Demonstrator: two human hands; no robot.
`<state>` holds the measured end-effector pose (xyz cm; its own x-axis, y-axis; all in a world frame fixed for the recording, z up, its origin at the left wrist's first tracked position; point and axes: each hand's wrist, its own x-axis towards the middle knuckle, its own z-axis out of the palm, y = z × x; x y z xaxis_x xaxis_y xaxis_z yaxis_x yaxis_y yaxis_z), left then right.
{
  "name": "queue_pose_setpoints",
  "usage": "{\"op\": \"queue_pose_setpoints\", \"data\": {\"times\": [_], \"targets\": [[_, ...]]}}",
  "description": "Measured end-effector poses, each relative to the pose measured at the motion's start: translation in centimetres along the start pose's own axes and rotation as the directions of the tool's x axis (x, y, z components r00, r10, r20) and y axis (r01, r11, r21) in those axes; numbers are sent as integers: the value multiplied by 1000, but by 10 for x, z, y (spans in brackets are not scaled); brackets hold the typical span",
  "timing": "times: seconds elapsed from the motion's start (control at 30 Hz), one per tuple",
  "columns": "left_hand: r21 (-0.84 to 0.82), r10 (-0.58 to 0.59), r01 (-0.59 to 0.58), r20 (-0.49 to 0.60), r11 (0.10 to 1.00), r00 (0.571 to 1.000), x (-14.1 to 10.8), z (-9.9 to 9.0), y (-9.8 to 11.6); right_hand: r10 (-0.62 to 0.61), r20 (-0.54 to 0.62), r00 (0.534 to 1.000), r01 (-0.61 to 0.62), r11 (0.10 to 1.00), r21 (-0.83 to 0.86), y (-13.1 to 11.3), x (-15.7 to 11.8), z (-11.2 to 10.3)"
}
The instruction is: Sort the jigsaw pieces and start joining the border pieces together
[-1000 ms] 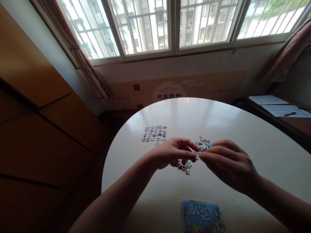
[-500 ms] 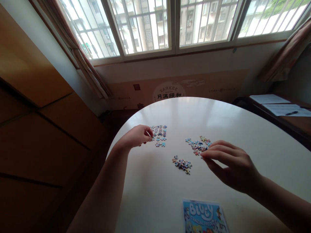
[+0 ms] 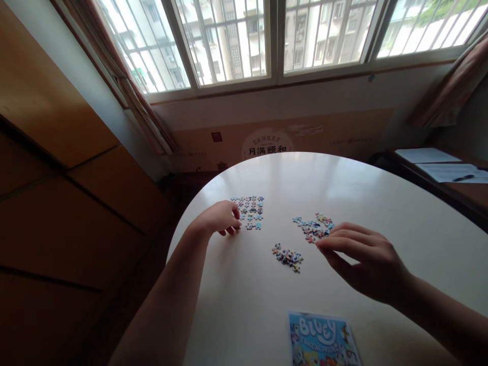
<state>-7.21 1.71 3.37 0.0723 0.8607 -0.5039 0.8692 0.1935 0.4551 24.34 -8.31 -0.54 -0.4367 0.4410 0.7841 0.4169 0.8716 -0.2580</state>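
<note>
On the round white table (image 3: pixel 343 183), my left hand (image 3: pixel 219 218) rests with curled fingers, its tips down at the lower left corner of a neat grid of small puzzle pieces (image 3: pixel 251 207). Whether a piece is under those fingertips is hidden. My right hand (image 3: pixel 362 259) hovers low with fingers apart and nothing in it. Its fingertips are just short of a loose cluster of coloured pieces (image 3: pixel 313 227). A smaller heap of pieces (image 3: pixel 287 255) lies between the two hands, touched by neither.
A blue "Bluey" picture card or box (image 3: pixel 324 340) lies at the table's near edge. A side desk at the right carries papers (image 3: pixel 438 162) and a pen (image 3: pixel 463 178). Wooden cabinets (image 3: pixel 76 203) stand at the left, with windows and curtains behind.
My left hand left my right hand, moved left to the grid of pieces, then lowered its fingertips to the grid's lower left corner. The right hand stayed by the loose cluster.
</note>
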Motion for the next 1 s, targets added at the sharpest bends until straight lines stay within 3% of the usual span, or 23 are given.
{"op": "queue_pose_setpoints", "data": {"times": [0.2,0.43,0.63,1.0], "targets": [[-2,-1,1,-20,1000,1000,-2,0,-2,2,13,1000,-2,1000,11,0,-1,1],[221,-5,18,-59,975,998,-9,-4,1,23,9,1000,-23,1000,6,-1,-1,1],[451,204,-160,-49,878,978,-9,-1,4,35,4,999,-36,999,16,-2,-2,2],[491,303,-218,-100,844,948,0,3,-4,24,8,1000,-24,1000,8,-3,-1,2]]}}
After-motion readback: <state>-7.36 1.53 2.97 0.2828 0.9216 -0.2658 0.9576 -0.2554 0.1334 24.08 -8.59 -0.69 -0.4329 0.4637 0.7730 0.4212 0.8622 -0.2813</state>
